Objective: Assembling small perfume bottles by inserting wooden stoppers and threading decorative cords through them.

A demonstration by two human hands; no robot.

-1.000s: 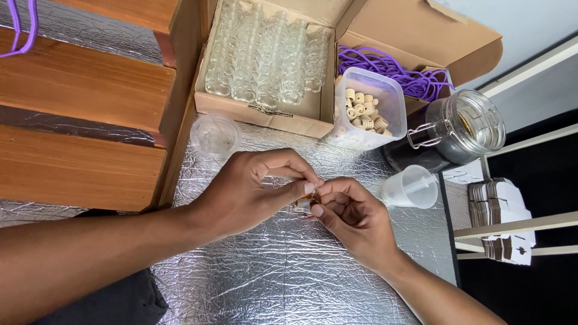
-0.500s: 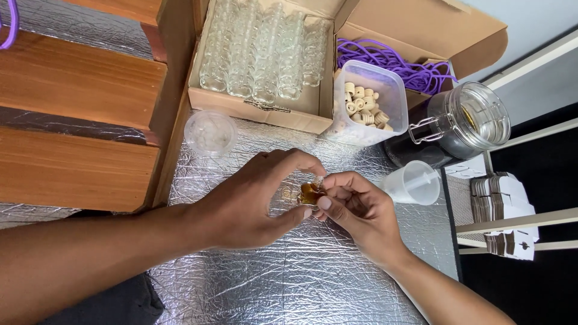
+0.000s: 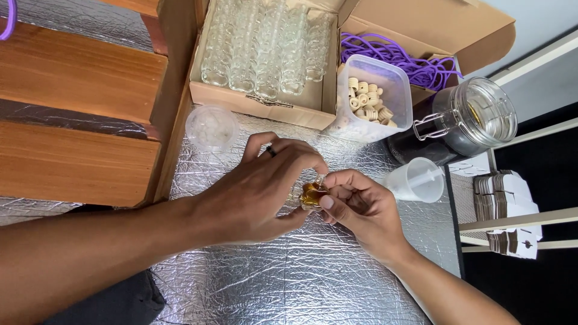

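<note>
Small amber vial (image 3: pixel 311 194) pinched between fingers of left hand (image 3: pixel 259 189) and right hand (image 3: pixel 361 207), steadied | mid foil-covered tabletop (image 3: pixel 289 277) | funnel (image 3: pixel 415 179) beside right hand.

The work surface (image 3: pixel 289 283) is covered in crinkled silver foil that catches soft, even light. Along its left edge stand stepped wooden shelves (image 3: pixel 78 120) of warm brown, with foil between the boards. Past its right edge lie a dark floor (image 3: pixel 554 150) and white bars (image 3: pixel 518 219), perhaps a rack frame.
</note>
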